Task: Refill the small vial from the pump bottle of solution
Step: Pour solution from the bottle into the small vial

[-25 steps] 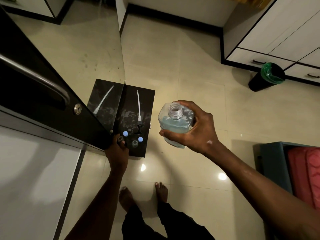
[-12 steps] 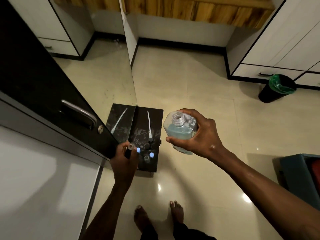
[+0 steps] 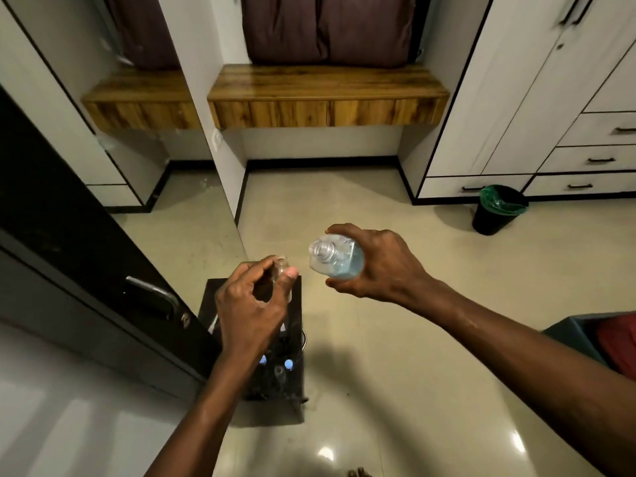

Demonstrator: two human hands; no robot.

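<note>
My right hand (image 3: 377, 265) grips a clear bottle (image 3: 335, 261) of pale blue solution, its pump off and its open neck tilted to the left. My left hand (image 3: 253, 304) pinches a small clear vial (image 3: 281, 268) between thumb and fingers, mouth open and upward, just left of the bottle's neck. A small gap separates vial and bottle. Both are held in the air above a low black stand (image 3: 296, 373).
On the black stand lie two small blue caps (image 3: 288, 364) and dark small parts, partly hidden by my left arm. A dark door with a metal handle (image 3: 155, 294) is on the left. A black bin with a green liner (image 3: 499, 210) stands at the right.
My left hand has lifted the vial from the stand up beside the bottle. The right hand has tilted the bottle's neck toward the vial. The view has tipped upward.
</note>
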